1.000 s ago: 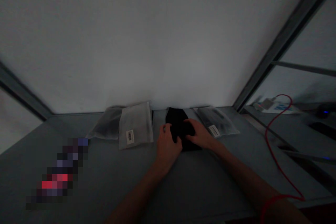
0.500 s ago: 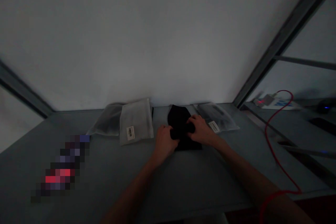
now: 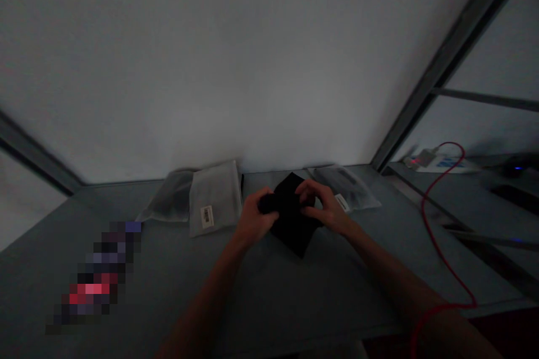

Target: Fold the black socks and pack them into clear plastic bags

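Observation:
Black folded cloth [image 3: 292, 227] lies turned cornerwise on the tabletop, with a thick rolled part across its middle. Its exact kind is too dark to make out. My left hand [image 3: 256, 219] is closed round the left end of that roll, thumb on the near side. At the other end, my right hand [image 3: 324, 206] has its fingers curled and pinches the cloth between fingertips and thumb. A clear bag [image 3: 353, 188] with dark contents and a white label is just behind my right hand.
Left of the cloth are a frosted bag [image 3: 217, 196] with a barcode label and another clear bag [image 3: 170, 196]. A pixelated item [image 3: 95, 275] lies at the left. A red cable [image 3: 438, 247] runs down the right, crossing over my right forearm. A wall [image 3: 252, 67] closes the back.
The cloth has turned from lying fairly square to cornerwise, one corner now pointing toward me. My left hand shifted slightly left, and my right hand's fingers have loosened and lifted a little.

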{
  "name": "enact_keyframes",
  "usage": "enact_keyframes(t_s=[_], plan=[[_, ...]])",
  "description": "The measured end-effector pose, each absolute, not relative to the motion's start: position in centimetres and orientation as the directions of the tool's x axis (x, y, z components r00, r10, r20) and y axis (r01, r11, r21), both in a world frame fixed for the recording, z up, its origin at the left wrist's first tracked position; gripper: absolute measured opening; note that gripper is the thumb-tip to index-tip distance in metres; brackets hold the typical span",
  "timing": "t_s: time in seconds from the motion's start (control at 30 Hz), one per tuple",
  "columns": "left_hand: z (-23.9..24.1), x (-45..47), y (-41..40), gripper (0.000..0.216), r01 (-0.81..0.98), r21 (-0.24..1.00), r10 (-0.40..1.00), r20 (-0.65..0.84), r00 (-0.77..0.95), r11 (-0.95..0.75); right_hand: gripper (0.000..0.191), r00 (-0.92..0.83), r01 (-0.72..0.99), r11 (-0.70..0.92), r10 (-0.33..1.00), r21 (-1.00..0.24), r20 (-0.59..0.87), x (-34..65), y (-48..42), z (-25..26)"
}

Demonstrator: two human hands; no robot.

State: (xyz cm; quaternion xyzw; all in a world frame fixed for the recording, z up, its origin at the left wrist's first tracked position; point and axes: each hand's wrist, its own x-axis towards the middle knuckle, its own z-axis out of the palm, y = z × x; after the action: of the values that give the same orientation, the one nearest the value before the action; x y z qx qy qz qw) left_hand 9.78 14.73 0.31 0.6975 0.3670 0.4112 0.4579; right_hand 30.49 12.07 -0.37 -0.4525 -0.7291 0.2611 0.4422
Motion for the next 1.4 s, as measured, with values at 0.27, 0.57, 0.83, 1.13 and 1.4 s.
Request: enact_keyframes(t_s=[0.27,0.57,0.83,1.13,1.4], plan=[[-0.3,9.8,15.0,0.016,0.18,0.973,0.839,0.021,0.544,-0.141,0.03,-0.228,0.411,0.357,0.931,-0.839,0.285,30.0,12.3,-0.4],[0.2,8.8,14.6,0.025,-0.093,0.962,0.755,-0.139,0.641,0.255,0.027,-0.191,0.551,0.18,0.978,-0.815,0.087,31.0,14.4,-2.8],[2.4,6.9,14.0,0.038,0.149,0.894,0.086,-0.203,0.975,0.422,0.035,-0.178,0.6,0.21,0.976,-0.772,0.128,31.2,14.5,-3.2],[-1.0,9.5,15.1,0.017,0.124,0.983,0.608,-0.179,0.774,0.131,0.045,-0.335,0.621,0.4,0.913,-0.674,0.234,31.5,14.1,-4.0],[-2.4,12.0,12.6,0.039,0.73,0.541,0.898,0.12,0.424,-0.417,0.079,-0.351,0.635,0.478,0.879,-0.607,0.324,31.3,14.4,-5.2]])
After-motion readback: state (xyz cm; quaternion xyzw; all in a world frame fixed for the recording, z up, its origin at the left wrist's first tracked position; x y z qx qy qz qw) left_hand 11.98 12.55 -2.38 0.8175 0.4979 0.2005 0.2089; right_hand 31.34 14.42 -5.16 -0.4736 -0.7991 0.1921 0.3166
